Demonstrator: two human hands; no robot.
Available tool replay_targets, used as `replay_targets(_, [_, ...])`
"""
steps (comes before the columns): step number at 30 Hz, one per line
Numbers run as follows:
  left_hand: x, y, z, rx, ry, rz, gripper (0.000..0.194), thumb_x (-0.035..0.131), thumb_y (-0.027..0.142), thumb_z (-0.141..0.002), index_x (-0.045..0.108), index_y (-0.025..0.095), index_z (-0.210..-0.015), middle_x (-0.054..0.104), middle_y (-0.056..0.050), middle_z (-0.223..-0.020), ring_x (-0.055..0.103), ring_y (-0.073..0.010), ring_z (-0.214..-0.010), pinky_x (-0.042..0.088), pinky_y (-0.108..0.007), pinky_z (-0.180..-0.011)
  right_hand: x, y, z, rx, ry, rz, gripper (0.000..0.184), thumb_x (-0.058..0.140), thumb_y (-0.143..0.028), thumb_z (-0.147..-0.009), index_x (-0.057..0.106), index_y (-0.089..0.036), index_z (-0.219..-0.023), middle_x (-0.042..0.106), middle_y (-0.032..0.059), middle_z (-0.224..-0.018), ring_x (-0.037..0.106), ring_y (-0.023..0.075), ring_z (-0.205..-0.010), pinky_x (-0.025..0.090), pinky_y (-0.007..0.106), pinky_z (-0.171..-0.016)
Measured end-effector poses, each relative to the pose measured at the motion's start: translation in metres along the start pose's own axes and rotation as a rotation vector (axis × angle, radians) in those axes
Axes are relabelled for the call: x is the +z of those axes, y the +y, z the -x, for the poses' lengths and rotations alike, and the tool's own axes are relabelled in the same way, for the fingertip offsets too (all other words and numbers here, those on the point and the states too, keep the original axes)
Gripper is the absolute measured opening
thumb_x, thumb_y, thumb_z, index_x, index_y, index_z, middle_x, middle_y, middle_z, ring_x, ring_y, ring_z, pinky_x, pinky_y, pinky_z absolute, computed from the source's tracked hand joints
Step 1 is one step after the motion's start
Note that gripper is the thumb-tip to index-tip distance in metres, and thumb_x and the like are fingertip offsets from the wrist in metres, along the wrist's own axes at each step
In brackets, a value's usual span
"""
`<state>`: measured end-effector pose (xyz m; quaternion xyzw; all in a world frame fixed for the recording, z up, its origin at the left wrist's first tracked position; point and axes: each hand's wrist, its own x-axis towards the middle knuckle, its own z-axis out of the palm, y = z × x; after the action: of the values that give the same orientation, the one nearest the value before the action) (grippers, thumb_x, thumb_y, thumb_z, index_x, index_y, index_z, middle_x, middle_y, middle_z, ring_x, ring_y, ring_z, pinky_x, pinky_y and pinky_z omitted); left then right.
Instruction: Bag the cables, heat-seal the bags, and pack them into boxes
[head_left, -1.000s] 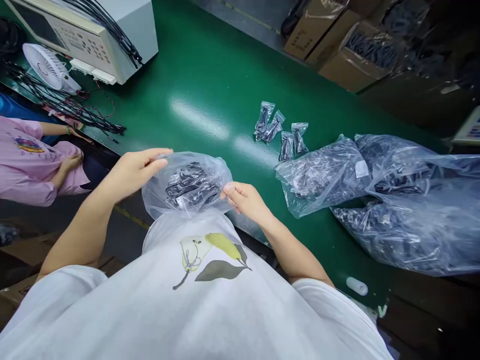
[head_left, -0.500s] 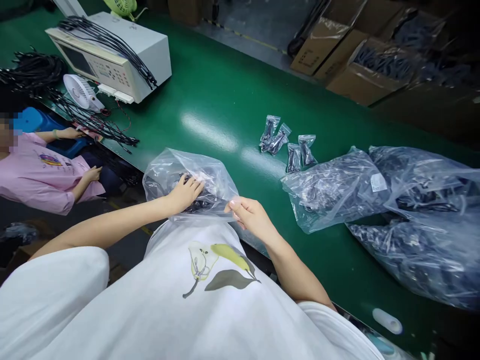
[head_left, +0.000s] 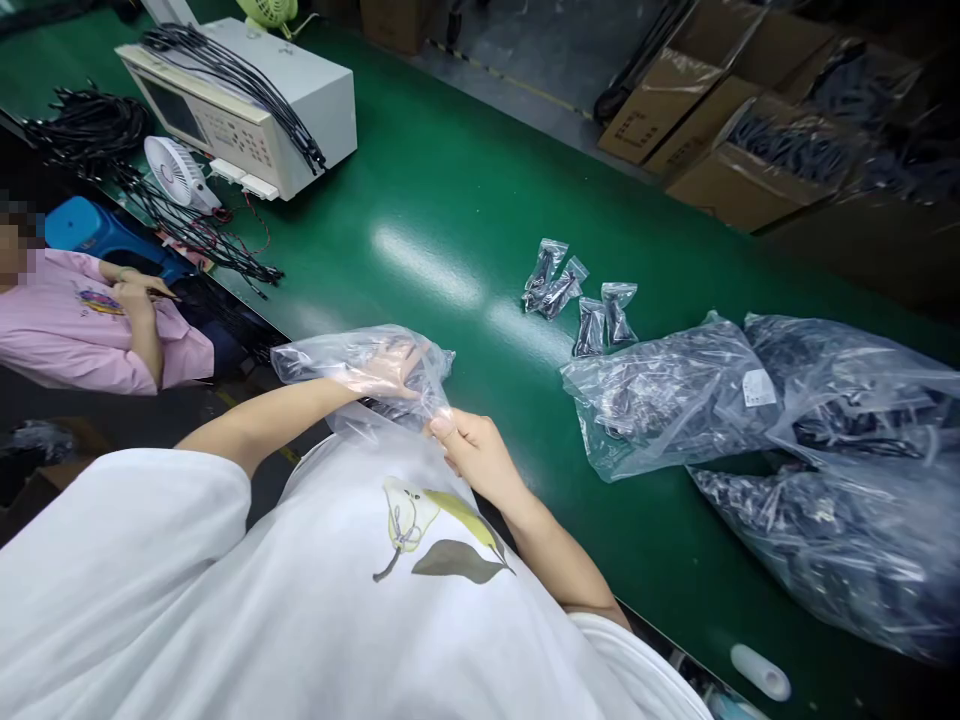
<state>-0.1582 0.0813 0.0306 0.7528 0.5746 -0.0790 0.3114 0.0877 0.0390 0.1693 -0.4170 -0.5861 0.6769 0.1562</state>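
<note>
Against my chest, at the near edge of the green belt (head_left: 420,180), I hold a clear plastic bag (head_left: 315,360). My left hand (head_left: 386,368) is pushed inside it, its fingers showing through the film, stretched out over dark parts at the bottom. My right hand (head_left: 472,455) pinches the bag's mouth at its right side. Several small clear packets of black parts (head_left: 581,300) lie on the belt beyond my right hand.
Two big clear bags of black parts (head_left: 675,390) (head_left: 825,530) lie on the right. A white test box (head_left: 247,100), a small fan (head_left: 176,172) and black cables (head_left: 90,125) sit far left. A person in pink (head_left: 90,330) is seated left. Cardboard boxes (head_left: 750,130) stand behind. A white cylinder (head_left: 759,672) lies near the belt's edge.
My left hand went from the bag's outer rim to deep inside it. My right hand slid closer to my chest, still holding the bag's mouth. The view shifted slightly.
</note>
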Motion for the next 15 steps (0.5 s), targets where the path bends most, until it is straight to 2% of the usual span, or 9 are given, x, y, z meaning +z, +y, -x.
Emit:
replay_targets(2, [-0.013,-0.016,0.010,-0.027,0.042,0.059,0.085,0.079,0.051,-0.081,0.049,0.015,-0.152,0.049,-0.019,-0.157,0.043,-0.0392,-0.146,0.029,-0.053,-0.124,-0.006,0.003,-0.002,0.036,0.027,-0.050,0.059,0.046,-0.073,-0.093,0.064,-0.018,-0.078,0.042,-0.0050,-0.051,0.042,0.0115,-0.045,0.032,0.024,-0.049])
replay_targets(5, [-0.029,-0.036,0.025,-0.262,0.153,0.073,0.044,0.057,0.041,-0.099,0.066,0.010,-0.128,0.068,-0.019,-0.132,0.062,-0.0322,-0.126,0.045,-0.045,-0.113,-0.012,0.007,-0.002,0.052,0.040,-0.062,0.059,0.047,-0.071,-0.092,0.066,-0.017,-0.078,0.043,-0.0052,-0.051,0.040,0.0103,-0.042,0.032,0.024,-0.048])
replay_targets(7, [-0.030,-0.042,0.030,-0.378,0.187,0.050,0.040,0.046,0.034,-0.104,0.067,0.005,-0.121,0.072,-0.021,-0.120,0.067,-0.0327,-0.116,0.049,-0.047,-0.107,-0.013,0.008,-0.001,0.036,0.030,-0.036,0.059,0.047,-0.069,-0.093,0.067,-0.017,-0.076,0.044,-0.0047,-0.050,0.041,0.0103,-0.043,0.033,0.024,-0.050])
replay_targets(9, [-0.027,-0.040,0.029,-0.412,0.196,0.031,0.043,0.050,0.032,-0.102,0.062,0.002,-0.129,0.069,-0.024,-0.127,0.064,-0.0342,-0.122,0.047,-0.047,-0.109,-0.011,0.008,-0.001,0.018,0.032,-0.013,0.058,0.047,-0.068,-0.094,0.067,-0.017,-0.076,0.045,-0.0043,-0.050,0.042,0.0108,-0.045,0.032,0.024,-0.052])
replay_targets(11, [-0.021,-0.032,0.024,-0.337,0.185,0.016,0.054,0.057,0.031,-0.099,0.051,0.002,-0.144,0.057,-0.026,-0.146,0.052,-0.0353,-0.139,0.039,-0.047,-0.117,-0.010,0.008,-0.002,0.013,0.039,-0.004,0.057,0.047,-0.067,-0.095,0.067,-0.017,-0.076,0.045,-0.0042,-0.050,0.042,0.0112,-0.047,0.032,0.024,-0.053])
replay_targets(13, [-0.017,-0.022,0.016,-0.133,0.117,0.008,0.061,0.061,0.031,-0.097,0.046,0.009,-0.152,0.046,-0.022,-0.158,0.039,-0.0338,-0.150,0.032,-0.045,-0.123,-0.010,0.009,-0.002,0.006,0.042,0.005,0.056,0.047,-0.066,-0.095,0.067,-0.017,-0.076,0.045,-0.0042,-0.050,0.042,0.0114,-0.048,0.032,0.024,-0.054])
replay_targets(15, [-0.014,-0.012,0.005,0.084,0.030,-0.002,0.064,0.062,0.037,-0.097,0.046,0.015,-0.154,0.043,-0.019,-0.161,0.036,-0.0336,-0.151,0.028,-0.047,-0.125,-0.009,0.010,-0.003,-0.006,0.041,0.012,0.056,0.048,-0.067,-0.095,0.066,-0.017,-0.075,0.045,-0.0039,-0.052,0.043,0.0117,-0.050,0.031,0.023,-0.055])
